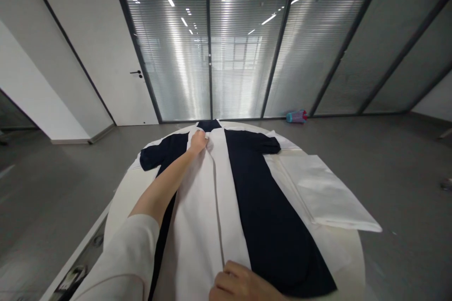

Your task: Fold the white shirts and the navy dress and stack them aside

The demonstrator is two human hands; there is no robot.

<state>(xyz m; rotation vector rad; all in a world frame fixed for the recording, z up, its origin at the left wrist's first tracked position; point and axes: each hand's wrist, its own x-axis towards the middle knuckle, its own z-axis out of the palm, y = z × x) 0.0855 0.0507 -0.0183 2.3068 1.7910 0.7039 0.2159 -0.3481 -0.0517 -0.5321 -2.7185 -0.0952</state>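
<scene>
A long navy-and-white short-sleeved dress (233, 188) lies spread on a round white table (123, 202), its collar at the far end. Its front is a white panel with a long overlapping edge down the middle, flanked by navy sides. My left hand (198, 141) reaches far forward and pinches the white cloth near the neckline. Close to me, at the bottom of the view, my right hand (243, 284) has its fingers curled at the lower part of the front edge. The hem runs out of view below.
A folded white cloth (325, 193) lies on the table's right side, one corner jutting past the rim. Behind stand glass partitions with blinds (236, 56) and a white door (116, 66). A blue and pink object (296, 116) rests on the floor by the glass.
</scene>
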